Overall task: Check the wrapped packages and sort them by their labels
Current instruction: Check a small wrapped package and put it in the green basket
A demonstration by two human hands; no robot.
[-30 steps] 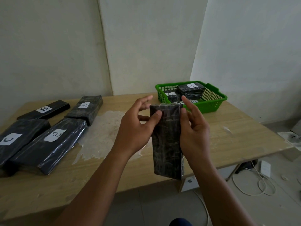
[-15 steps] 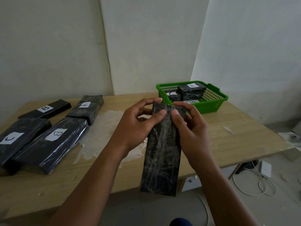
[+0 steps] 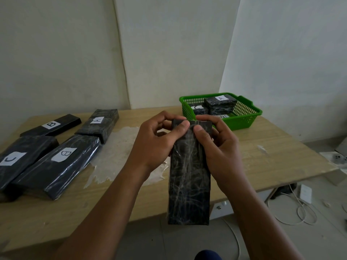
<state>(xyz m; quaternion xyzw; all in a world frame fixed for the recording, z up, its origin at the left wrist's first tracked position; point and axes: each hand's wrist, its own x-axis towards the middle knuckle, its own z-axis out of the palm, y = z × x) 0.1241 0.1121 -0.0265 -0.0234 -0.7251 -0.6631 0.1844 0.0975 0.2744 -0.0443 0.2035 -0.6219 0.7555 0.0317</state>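
Note:
A long black package (image 3: 188, 181) wrapped in clear film hangs upright in front of me over the table's near edge; the broad side facing me shows no label. My left hand (image 3: 155, 145) and my right hand (image 3: 219, 147) both pinch its top end, thumbs on the near face. On the table at the left lie a thin package marked B (image 3: 51, 124), one marked A (image 3: 98, 122), a large one marked B (image 3: 56, 166) and one marked C (image 3: 20, 156). A green basket (image 3: 244, 117) at the back right holds several packages, one marked A (image 3: 220, 101), one marked C (image 3: 199, 109).
A wooden table (image 3: 272, 152) stands against white walls. A pale worn patch (image 3: 120, 152) spreads across its middle. On the floor at the right lie white cables (image 3: 300, 209), a white adapter (image 3: 305, 192) and a power strip (image 3: 338, 158).
The package has turned in my hands from edge-on to its broad face toward me. Both thumbs have closed onto its top end.

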